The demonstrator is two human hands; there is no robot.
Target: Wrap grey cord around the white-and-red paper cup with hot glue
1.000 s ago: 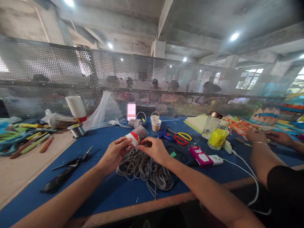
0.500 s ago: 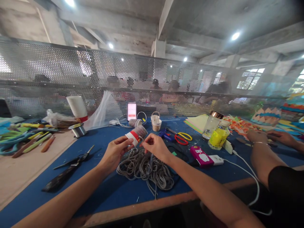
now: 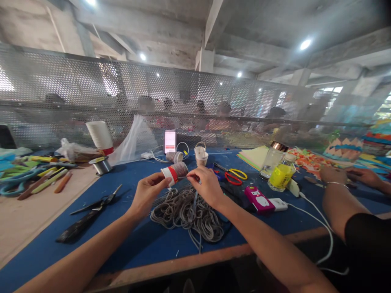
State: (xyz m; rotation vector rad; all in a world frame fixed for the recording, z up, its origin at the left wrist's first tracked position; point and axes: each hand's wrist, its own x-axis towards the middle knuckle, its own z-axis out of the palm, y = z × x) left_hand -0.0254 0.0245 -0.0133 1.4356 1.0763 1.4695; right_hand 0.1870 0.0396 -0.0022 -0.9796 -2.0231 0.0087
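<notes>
Pinching cup [image 3: 172, 175] in left grip [image 3: 146, 190], right grip [image 3: 208, 185] now shifted rightward off it, apparently holding a drawn-out strand [image 3: 183, 177] above cord heap [image 3: 183, 213].

A perforated partition [image 3: 186, 87] stands behind the blue-topped table [image 3: 142, 246]. Round lamps [image 3: 305, 44] light the concrete ceiling [image 3: 159, 26]. Windows [image 3: 386, 102]: right side.

Craft workshop, concrete ceiling [image 3: 259, 32], perforated partition [image 3: 76, 89], blue worktable [image 3: 152, 249], scissors [image 3: 226, 171], coloured paper [image 3: 253, 157]
</notes>
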